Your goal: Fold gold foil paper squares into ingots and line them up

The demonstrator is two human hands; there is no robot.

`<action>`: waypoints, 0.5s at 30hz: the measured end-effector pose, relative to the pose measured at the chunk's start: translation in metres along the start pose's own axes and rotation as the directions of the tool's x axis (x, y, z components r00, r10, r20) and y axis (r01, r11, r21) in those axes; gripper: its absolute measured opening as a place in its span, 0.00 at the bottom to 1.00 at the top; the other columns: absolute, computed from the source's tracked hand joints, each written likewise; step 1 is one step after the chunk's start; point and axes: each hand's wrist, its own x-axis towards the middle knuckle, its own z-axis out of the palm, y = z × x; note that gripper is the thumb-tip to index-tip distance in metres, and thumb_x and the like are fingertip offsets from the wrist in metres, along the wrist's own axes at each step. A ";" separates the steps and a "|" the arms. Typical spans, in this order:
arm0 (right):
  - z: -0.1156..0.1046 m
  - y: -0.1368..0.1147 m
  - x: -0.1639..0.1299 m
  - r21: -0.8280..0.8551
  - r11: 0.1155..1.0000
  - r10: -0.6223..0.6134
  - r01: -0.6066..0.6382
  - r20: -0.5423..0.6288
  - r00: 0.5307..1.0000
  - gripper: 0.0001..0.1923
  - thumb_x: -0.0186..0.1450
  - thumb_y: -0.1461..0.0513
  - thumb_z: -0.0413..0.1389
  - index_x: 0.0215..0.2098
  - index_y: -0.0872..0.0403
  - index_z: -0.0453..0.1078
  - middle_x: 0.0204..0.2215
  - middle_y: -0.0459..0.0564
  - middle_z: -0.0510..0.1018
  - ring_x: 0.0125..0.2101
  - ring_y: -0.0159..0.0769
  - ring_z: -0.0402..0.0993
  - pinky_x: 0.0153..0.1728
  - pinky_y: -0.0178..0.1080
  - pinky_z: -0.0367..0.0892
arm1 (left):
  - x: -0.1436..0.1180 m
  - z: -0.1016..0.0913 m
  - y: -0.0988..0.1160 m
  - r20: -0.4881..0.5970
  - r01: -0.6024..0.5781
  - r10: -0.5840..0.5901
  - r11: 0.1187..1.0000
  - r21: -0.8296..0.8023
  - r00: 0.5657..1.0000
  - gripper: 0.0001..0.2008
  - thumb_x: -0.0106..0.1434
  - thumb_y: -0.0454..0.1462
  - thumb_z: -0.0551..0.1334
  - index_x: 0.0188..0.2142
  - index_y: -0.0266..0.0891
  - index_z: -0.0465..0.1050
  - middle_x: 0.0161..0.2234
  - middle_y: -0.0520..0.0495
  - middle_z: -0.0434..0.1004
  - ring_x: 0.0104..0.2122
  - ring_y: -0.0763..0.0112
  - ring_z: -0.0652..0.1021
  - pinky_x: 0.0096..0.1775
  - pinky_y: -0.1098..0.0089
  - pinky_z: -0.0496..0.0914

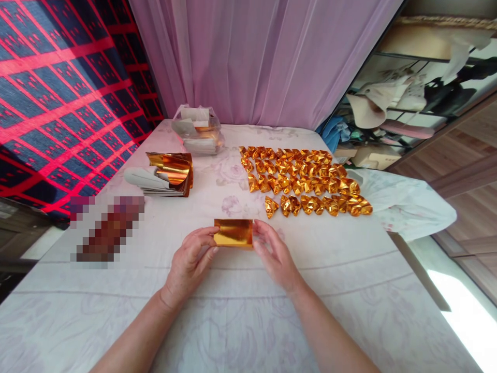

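Gold foil sheet (233,233), shiny side up, is held up between both hands, on the near side of the rows of folded gold pieces (287,184) and a bit left of them. Left hand (192,254): fingers over and thumb under, clamped on the sheet's left end. Right hand (277,254): at the sheet's right edge, touching, thumb and forefinger spread; can't tell if it grips, edge hides the tips. Rows: four, crinkled gold pieces, front one gappy. Left of the rows: stack of foil sheets (174,168), gold and pale faces showing, some curled over. Left and farther back from the rows: clear plastic bag (200,132) with more sheets inside. Far left of the rows, blurred patch (112,228), content unreadable. Just right of the rows: white crumpled covering (411,202). Behind the rows: purple curtain (248,57). Under the rows: pale floral tablecloth (233,321).
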 end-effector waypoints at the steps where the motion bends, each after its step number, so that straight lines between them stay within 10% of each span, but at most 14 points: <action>1: 0.000 0.001 0.001 0.045 0.999 0.029 -0.028 -0.014 0.999 0.26 0.68 0.48 0.52 0.60 0.51 0.64 0.54 0.58 0.75 0.53 0.42 0.74 0.51 0.45 0.71 | 0.000 0.000 0.001 0.007 -0.012 0.012 1.000 -0.003 1.000 0.04 0.68 0.35 0.57 0.36 0.42 0.69 0.47 0.42 0.79 0.48 0.65 0.79 0.49 0.63 0.73; 11: -0.003 -0.009 0.008 0.015 0.996 0.091 -0.090 -0.030 0.995 0.11 0.61 0.54 0.59 0.28 0.52 0.76 0.30 0.48 0.81 0.35 0.38 0.77 0.40 0.40 0.73 | 0.001 0.000 0.009 0.049 -0.087 0.088 0.996 -0.016 0.995 0.03 0.69 0.34 0.57 0.38 0.42 0.69 0.48 0.42 0.75 0.49 0.68 0.77 0.46 0.68 0.74; 15: 0.002 -0.011 0.006 0.084 0.991 0.113 -0.106 -0.091 0.989 0.13 0.63 0.52 0.57 0.33 0.52 0.76 0.30 0.47 0.80 0.31 0.36 0.76 0.35 0.37 0.73 | 0.000 0.003 0.008 0.056 -0.003 0.006 0.998 -0.057 0.998 0.03 0.68 0.35 0.58 0.37 0.41 0.69 0.49 0.42 0.75 0.50 0.67 0.76 0.48 0.67 0.73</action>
